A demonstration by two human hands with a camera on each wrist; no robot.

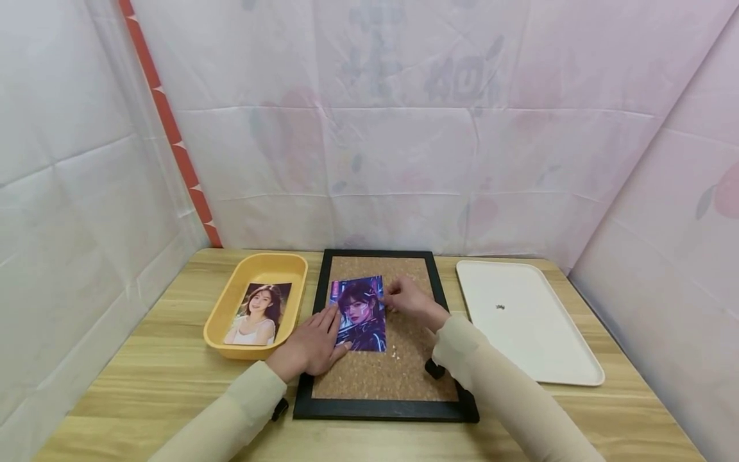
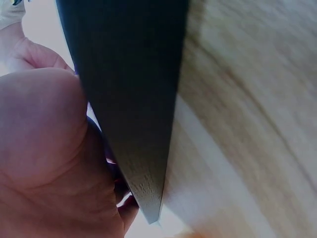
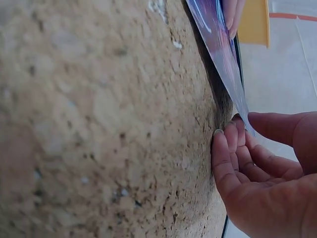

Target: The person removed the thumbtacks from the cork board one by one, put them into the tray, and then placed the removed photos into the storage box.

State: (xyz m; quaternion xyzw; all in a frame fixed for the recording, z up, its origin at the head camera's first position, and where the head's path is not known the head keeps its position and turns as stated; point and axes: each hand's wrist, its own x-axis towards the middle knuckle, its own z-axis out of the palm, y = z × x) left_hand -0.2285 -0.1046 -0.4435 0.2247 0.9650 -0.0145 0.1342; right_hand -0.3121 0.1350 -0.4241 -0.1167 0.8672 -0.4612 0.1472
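A glossy photo print (image 1: 362, 314) of a purple-blue illustrated figure lies over the cork board (image 1: 375, 378), which has a black frame (image 1: 381, 409). My left hand (image 1: 314, 340) rests with extended fingers on the print's left side and the board's left edge. At the print's right edge, my right hand (image 1: 411, 301) pinches its upper part. In the right wrist view, the thumb (image 3: 272, 125) is on top of the print's edge, the other fingers are beneath, and that edge is lifted off the cork. The left wrist view shows mostly the palm (image 2: 44, 148) beside the black frame.
Left of the board is a yellow tray (image 1: 218, 327) holding a portrait photo (image 1: 260, 314). A white tray (image 1: 537, 327) on the right carries a small dark item (image 1: 500, 307), too small to identify. Pale specks (image 1: 394, 353) lie on the cork. Fabric curtains (image 1: 392, 147) surround the wooden table (image 1: 138, 353).
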